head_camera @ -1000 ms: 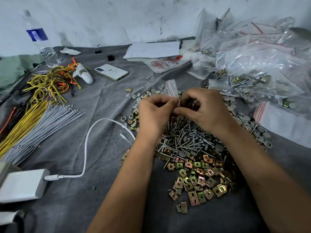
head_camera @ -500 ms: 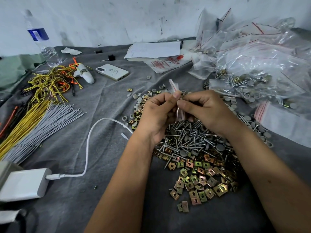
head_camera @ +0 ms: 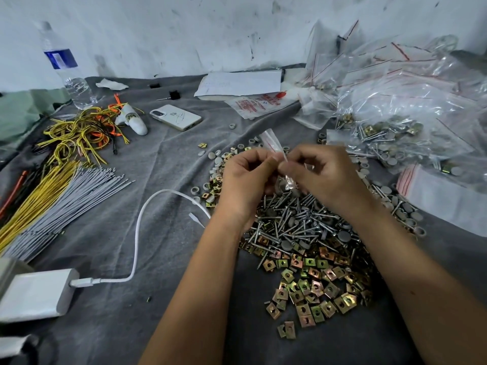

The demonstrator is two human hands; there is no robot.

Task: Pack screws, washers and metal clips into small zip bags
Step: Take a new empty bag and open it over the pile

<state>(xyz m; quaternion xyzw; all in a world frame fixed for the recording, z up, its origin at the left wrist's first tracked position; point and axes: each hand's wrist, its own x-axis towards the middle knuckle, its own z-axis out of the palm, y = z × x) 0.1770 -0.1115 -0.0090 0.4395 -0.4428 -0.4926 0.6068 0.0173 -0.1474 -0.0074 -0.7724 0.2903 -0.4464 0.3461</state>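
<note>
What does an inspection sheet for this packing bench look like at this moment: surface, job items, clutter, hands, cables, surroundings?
Surface: wrinkled grey cloth covers the bench.
Job's things: small zip bag held up between both hands; loose screws, grey washers and metal clips heaped below; filled zip bags piled at right.
Clutter: phone, water bottle, papers, grey rods, yellow wires.
Hands: left hand and right hand both pinch the bag near its top.
Cables: white cable runs from a white charger block across the cloth.
Surroundings: scuffed white wall behind.
</note>
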